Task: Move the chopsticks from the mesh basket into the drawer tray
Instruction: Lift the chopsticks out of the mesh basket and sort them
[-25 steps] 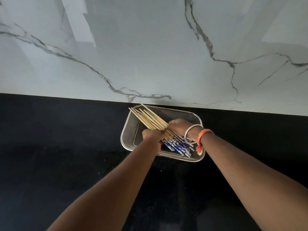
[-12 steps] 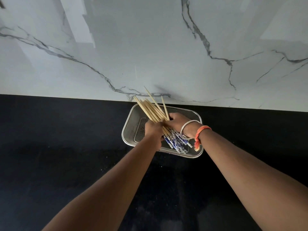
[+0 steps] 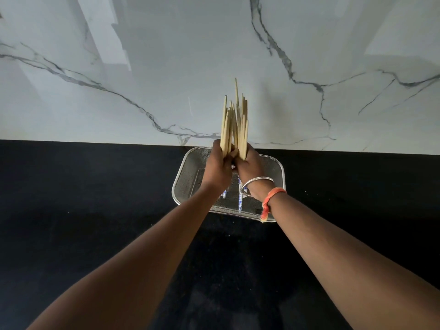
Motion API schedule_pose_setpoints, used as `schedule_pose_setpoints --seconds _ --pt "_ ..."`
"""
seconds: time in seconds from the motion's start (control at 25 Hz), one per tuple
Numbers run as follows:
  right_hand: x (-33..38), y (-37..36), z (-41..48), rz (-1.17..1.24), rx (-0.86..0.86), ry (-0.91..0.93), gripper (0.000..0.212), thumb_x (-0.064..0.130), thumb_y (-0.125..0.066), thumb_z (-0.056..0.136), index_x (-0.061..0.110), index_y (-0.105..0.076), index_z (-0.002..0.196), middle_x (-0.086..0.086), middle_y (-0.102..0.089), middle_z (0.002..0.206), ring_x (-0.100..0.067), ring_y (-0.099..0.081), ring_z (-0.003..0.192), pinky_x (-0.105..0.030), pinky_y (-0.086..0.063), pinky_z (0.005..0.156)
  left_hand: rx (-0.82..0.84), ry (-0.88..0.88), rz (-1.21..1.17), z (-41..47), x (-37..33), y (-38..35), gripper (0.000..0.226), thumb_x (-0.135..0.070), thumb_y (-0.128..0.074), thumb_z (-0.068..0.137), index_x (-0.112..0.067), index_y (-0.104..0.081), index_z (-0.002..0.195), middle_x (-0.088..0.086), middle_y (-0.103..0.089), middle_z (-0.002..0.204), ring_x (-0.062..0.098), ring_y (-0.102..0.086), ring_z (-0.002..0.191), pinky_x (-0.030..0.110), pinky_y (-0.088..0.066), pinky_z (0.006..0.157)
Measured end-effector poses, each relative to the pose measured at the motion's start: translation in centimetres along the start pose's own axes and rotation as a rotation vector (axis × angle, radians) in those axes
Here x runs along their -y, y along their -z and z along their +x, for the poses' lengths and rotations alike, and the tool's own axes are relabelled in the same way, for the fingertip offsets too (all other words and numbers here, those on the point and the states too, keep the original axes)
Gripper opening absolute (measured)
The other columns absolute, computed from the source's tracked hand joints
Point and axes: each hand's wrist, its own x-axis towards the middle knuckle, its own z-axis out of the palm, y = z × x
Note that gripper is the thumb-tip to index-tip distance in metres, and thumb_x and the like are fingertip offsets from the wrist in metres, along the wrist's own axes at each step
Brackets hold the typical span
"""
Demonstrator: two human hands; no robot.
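I see both hands, left hand (image 3: 217, 166) and right hand (image 3: 250, 169), fingers squeezing the chopsticks (image 3: 234, 125) upright (blue ends down) over the mesh basket (image 3: 188, 172).

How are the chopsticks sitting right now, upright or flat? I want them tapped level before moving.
Upright: both hands, left hand and right hand, hold the chopsticks vertically over the mesh basket, tips uneven.

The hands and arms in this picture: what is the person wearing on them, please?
Both forearms are bare, with no sleeves or gloves in view. The left hand and its wrist carry nothing. The right hand has two things at the wrist: a thin silver bangle, round and plain, and behind it an orange thread band, knotted, with a frayed tail hanging down.
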Motion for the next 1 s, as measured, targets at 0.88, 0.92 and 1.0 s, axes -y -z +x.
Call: schedule_pose_setpoints --seconds 0.88,0.92,1.0 --pt "1.4 -1.4 -4.0 -0.162 -0.076 0.084 0.028 0.018 -0.056 0.088 0.014 -0.064 0.115 0.006 -0.067 0.087 -0.016 -0.069 0.089 -0.026 -0.048 0.069 0.112 -0.024 -0.188 -0.2 -2.4 0.8 0.047 -0.029 -0.093 0.073 -0.007 -0.068 0.106 0.007 -0.076 0.093 0.02 -0.074 0.089 0.035 -0.06 0.079" --pt "1.4 -1.5 -3.9 -0.18 -0.076 0.075 0.032 0.018 -0.056 0.089 0.012 -0.06 0.12 0.002 -0.067 0.092 -0.023 -0.068 0.097 -0.028 -0.046 0.073 0.113 -0.03 -0.161 0.1 -3.0 0.6 0.05 -0.026 -0.096 0.068 -0.007 -0.068 0.105 0.008 -0.076 0.091 0.02 -0.073 0.086 0.035 -0.06 0.079" --pt "1.8 -1.4 -3.8 -0.163 -0.098 0.021 0.033 0.011 -0.058 0.091 0.002 -0.057 0.123 -0.011 -0.066 0.104 -0.032 -0.063 0.107 -0.023 -0.043 0.078 0.117 -0.045 -0.105 0.6 -4.1 0.1 0.042 -0.021 -0.096 0.067 -0.01 -0.071 0.099 0.008 -0.074 0.081 0.019 -0.07 0.073 0.035 -0.058 0.074"
